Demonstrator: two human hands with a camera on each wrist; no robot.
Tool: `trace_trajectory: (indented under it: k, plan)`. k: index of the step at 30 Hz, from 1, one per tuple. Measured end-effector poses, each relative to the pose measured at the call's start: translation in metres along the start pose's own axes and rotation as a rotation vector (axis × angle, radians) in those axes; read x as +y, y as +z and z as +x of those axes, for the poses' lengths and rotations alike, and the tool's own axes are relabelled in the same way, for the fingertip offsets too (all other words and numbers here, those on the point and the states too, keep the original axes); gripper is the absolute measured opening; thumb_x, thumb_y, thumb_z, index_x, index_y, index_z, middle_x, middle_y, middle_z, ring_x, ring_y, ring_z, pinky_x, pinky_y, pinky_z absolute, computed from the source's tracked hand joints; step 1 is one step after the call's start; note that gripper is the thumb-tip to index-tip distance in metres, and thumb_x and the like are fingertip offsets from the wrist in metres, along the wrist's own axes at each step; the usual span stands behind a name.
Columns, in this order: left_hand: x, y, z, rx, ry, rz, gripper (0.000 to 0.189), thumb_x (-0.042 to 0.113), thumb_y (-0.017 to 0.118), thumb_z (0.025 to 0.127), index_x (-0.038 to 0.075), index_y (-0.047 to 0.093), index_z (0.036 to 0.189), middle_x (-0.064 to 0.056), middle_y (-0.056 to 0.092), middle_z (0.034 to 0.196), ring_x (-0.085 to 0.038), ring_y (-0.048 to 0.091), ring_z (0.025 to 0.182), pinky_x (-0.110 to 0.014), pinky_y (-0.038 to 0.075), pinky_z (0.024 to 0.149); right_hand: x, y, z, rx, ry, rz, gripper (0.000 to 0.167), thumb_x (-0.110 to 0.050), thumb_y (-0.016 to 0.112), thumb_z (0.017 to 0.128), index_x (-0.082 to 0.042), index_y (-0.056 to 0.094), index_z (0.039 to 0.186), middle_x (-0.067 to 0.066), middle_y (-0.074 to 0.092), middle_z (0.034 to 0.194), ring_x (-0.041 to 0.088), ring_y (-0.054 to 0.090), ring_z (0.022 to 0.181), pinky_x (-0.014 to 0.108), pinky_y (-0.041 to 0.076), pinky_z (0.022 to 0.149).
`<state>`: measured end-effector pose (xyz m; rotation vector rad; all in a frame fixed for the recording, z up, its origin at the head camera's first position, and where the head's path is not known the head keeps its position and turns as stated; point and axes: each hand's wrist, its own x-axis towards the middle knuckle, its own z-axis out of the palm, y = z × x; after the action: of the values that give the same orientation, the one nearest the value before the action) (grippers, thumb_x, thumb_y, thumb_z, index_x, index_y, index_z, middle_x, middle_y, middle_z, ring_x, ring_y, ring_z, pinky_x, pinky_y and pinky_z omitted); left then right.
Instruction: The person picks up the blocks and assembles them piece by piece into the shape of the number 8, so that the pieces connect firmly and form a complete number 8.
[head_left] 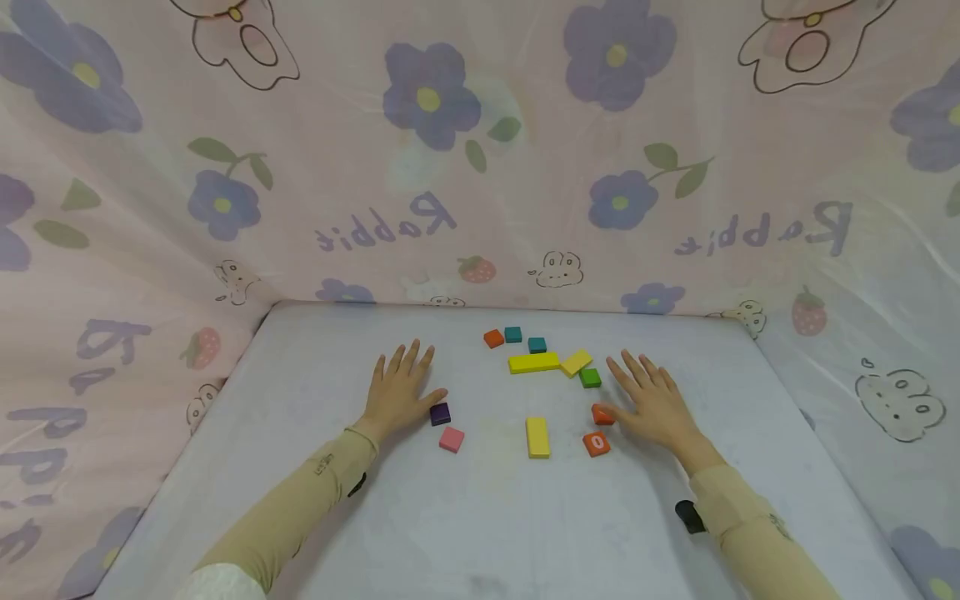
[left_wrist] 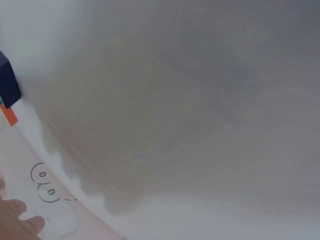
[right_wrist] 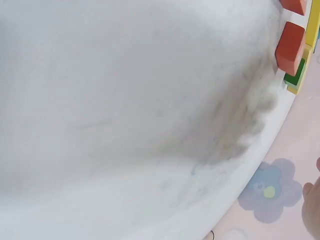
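My left hand [head_left: 396, 392] is spread palm down, fingers straight. Its thumb tip lies right at a dark purple block [head_left: 440, 414], with a pink block [head_left: 452, 439] just nearer to me. On the other side, my right hand [head_left: 651, 400] is also spread, its thumb overlapping a red-orange block [head_left: 602, 414] in the head view. Close by are an orange block marked 0 [head_left: 597, 443] and a green block [head_left: 590, 378]. The left wrist view catches the dark block [left_wrist: 9, 82] and some fingertips [left_wrist: 17, 220]; the right wrist view shows the red-orange block [right_wrist: 290, 49].
Between the hands lies a short yellow block [head_left: 537, 438]. Farther back are a long yellow block [head_left: 533, 362], a slanted yellow one [head_left: 577, 363], two teal blocks [head_left: 513, 335] and an orange one [head_left: 493, 338]. Printed fabric walls [head_left: 525, 183] enclose the white table [head_left: 465, 525].
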<state>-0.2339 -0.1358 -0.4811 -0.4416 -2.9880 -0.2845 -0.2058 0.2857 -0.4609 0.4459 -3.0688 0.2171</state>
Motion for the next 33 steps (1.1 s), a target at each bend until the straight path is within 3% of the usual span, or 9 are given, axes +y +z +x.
trace_trajectory:
  k: [7,16,25,33]
  plan:
    - [0.013,-0.002,0.010,0.001,0.001,-0.024,0.073,0.059,0.046,0.089,0.019,0.027,0.147,-0.011,0.023,0.155,-0.034,0.024,0.142,-0.057,0.017,0.113,-0.009,0.001,0.017,0.004,-0.004,-0.003,0.083,-0.065,0.045,0.087,-0.021,0.015,0.150,0.016,0.015,0.156,0.042,0.014,0.141,0.061,0.009,0.112]
    - [0.043,0.001,0.030,0.039,0.022,-0.005,0.060,0.050,0.050,0.091,0.009,0.048,0.134,-0.015,0.049,0.138,-0.031,0.048,0.125,-0.049,0.040,0.101,-0.020,0.003,0.044,0.070,-0.041,0.038,0.072,-0.053,0.046,0.092,-0.012,0.024,0.148,0.018,0.028,0.151,0.041,0.025,0.137,0.058,0.019,0.111]
    - [0.076,0.005,0.052,-0.001,0.046,0.057,0.049,0.047,0.055,0.090,0.010,0.058,0.121,-0.008,0.061,0.119,-0.025,0.058,0.108,-0.042,0.046,0.092,-0.033,0.010,0.074,0.038,-0.035,0.180,0.066,-0.042,0.046,0.096,-0.001,0.029,0.145,0.023,0.038,0.143,0.041,0.036,0.131,0.056,0.028,0.108]
    - [0.095,0.014,0.065,-0.014,0.060,0.067,0.046,0.045,0.059,0.088,0.011,0.059,0.119,-0.005,0.063,0.113,-0.021,0.059,0.099,-0.038,0.048,0.087,-0.043,0.022,0.087,0.031,-0.049,0.194,0.048,-0.031,0.054,0.094,-0.002,0.050,0.132,0.020,0.054,0.129,0.037,0.047,0.118,0.053,0.038,0.100]
